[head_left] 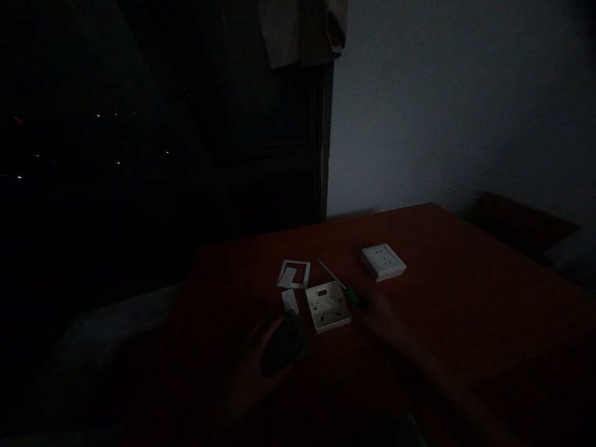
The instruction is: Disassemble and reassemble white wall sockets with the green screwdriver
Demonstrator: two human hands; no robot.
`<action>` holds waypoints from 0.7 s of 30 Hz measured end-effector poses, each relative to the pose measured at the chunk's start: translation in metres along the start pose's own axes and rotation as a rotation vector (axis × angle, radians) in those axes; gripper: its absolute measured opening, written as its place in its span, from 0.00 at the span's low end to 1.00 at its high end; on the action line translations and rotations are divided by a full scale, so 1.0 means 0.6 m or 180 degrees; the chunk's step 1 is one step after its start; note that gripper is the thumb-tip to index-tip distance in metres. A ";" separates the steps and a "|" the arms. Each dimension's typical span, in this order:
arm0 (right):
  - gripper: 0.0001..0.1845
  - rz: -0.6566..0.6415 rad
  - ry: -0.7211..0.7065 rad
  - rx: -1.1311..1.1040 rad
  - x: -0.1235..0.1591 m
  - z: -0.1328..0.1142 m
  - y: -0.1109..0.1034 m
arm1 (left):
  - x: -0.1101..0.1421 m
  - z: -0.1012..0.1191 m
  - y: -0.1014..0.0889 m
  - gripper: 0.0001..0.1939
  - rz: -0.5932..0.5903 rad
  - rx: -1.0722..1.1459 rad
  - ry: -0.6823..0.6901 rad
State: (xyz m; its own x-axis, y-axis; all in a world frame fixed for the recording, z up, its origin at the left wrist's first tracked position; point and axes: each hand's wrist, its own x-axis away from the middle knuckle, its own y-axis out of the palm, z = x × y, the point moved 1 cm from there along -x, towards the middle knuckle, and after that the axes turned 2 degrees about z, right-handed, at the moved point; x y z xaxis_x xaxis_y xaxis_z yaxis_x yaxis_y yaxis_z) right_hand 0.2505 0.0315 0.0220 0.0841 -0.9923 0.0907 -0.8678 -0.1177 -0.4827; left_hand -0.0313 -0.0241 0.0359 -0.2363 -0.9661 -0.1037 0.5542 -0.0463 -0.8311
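White and open-topped, the box [328, 306] lies on the red table [447, 267], and at its right our right hand [379, 315] closes dimly round the green handle of a screwdriver [352, 296], whose shaft slants off beyond the box. Nearer us and left of the box, our left hand [256, 363] wraps round a dark block [285, 344]. A strip [289, 301] lies just left of the box, a frame [305, 273] with a smaller strip [287, 277] overlapping it lies beyond to the left, and a socket [384, 261] sits beyond to the right.
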 end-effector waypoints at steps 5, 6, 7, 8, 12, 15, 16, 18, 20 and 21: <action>0.13 -0.0018 0.0049 -0.0016 0.019 0.001 0.008 | -0.016 0.025 -0.003 0.35 0.0005 0.0073 0.0022; 0.13 -0.0037 0.0042 -0.0044 0.022 0.000 0.010 | -0.021 0.033 -0.001 0.35 0.0018 0.0093 0.0056; 0.14 -0.0057 0.0023 -0.0093 0.025 0.000 0.012 | -0.027 0.042 0.001 0.36 0.0034 0.0123 0.0101; 0.14 -0.0072 0.0007 -0.0167 0.028 0.001 0.014 | -0.034 0.050 0.005 0.36 0.0053 0.0168 0.0160; 0.14 -0.0075 0.0057 -0.0523 0.036 0.012 0.015 | -0.068 0.085 0.023 0.37 0.0034 0.0456 0.0473; 0.15 -0.0031 0.0161 -0.0694 0.039 0.022 0.013 | -0.093 0.099 0.039 0.36 -0.0140 0.0532 0.0525; 0.15 -0.0022 0.0181 -0.0740 0.039 0.024 0.012 | -0.099 0.100 0.044 0.35 -0.0194 0.0519 0.0502; 0.15 -0.0045 0.0195 -0.0809 0.040 0.024 0.012 | -0.107 0.098 0.053 0.36 -0.0255 0.0495 0.0461; 0.14 -0.0072 0.0199 -0.0853 0.041 0.020 0.012 | -0.111 0.093 0.060 0.36 -0.0283 0.0527 0.0470; 0.14 -0.0084 0.0201 -0.0869 0.041 0.018 0.013 | -0.111 0.090 0.063 0.36 -0.0299 0.0564 0.0485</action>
State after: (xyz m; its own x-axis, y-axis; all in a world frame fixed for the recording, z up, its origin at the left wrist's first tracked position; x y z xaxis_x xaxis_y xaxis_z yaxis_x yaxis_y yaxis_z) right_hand 0.2509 0.0058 0.0111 0.0851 -0.9837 0.1583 -0.9662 -0.1203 -0.2278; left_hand 0.0485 0.0248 0.0412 -0.4035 -0.9067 -0.1228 0.6522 -0.1909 -0.7336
